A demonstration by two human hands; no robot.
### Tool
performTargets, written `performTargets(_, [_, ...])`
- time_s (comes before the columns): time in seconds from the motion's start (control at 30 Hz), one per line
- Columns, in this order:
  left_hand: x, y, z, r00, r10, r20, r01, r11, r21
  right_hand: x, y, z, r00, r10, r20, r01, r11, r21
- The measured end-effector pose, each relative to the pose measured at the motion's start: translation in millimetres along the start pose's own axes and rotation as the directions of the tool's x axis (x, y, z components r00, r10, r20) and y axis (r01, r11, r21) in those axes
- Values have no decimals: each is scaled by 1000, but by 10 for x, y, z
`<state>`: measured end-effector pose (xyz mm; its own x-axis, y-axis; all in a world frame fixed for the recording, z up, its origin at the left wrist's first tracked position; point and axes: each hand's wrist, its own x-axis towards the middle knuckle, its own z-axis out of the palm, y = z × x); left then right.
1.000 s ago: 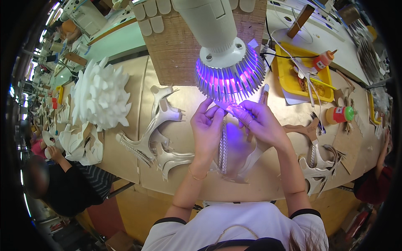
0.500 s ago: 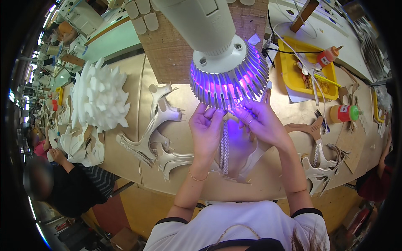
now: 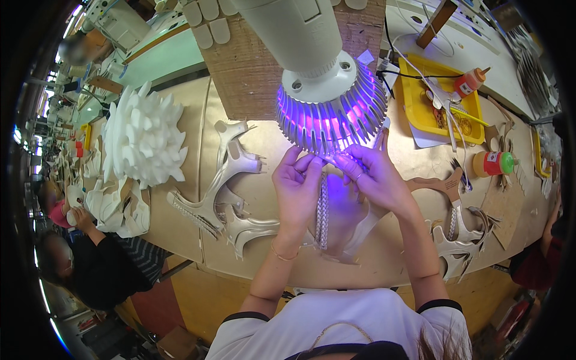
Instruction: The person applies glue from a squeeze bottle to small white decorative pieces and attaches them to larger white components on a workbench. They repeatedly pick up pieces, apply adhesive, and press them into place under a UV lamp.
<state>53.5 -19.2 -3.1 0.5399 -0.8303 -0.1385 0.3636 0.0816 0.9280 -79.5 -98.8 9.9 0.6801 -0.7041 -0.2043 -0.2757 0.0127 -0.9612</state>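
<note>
A large lamp (image 3: 333,111) with a finned metal head and violet light hangs over the table, hiding part of what my fingers do. Right below its rim, my left hand (image 3: 298,186) pinches the upper end of a pale sandal upper with a silver braided strap (image 3: 323,213). My right hand (image 3: 373,177), a ring on one finger, is closed on the same piece close beside the left fingertips. The braid hangs down between my hands, and the rest of the upper spreads toward the table's near edge. Left of my hands lie several more silver uppers (image 3: 231,165).
A spiky white foam block (image 3: 144,138) stands at left. Behind the lamp lies a brown board (image 3: 240,72). At right are a yellow tray (image 3: 420,114), a red bottle (image 3: 470,83), a green-capped bottle (image 3: 495,162) and more uppers (image 3: 459,231). A co-worker (image 3: 90,264) sits at far left.
The lamp head has shifted slightly to the right. My hands have barely moved and keep hold of the upper. The co-worker at the left has shifted a little.
</note>
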Motion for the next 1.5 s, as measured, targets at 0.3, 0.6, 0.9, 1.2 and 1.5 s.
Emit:
performTargets(0.3, [-22, -25, 13, 1000, 2, -2, -2, 1000, -8, -54, -99, -9, 995, 102, 6, -102, 994, 33])
performTargets(0.6, [-63, -29, -2, 999, 22, -47, -21, 1000, 14, -80, -110, 9, 997, 68, 35, -71, 992, 108])
performTargets(0.9, [-3, -41, -124, 990, -71, 122, 93, 977, -190, -116, -155, -1, 995, 95, 31, -98, 990, 100])
performTargets(1.2, [-24, 36, -212, 977, -123, 176, 169, 945, -281, -166, -210, -1, 996, 74, 43, -77, 995, 62])
performTargets(1.5, [-108, 156, -119, 997, -10, 79, 17, 996, -93, -201, -233, 0, 995, 83, 50, -85, 995, 44])
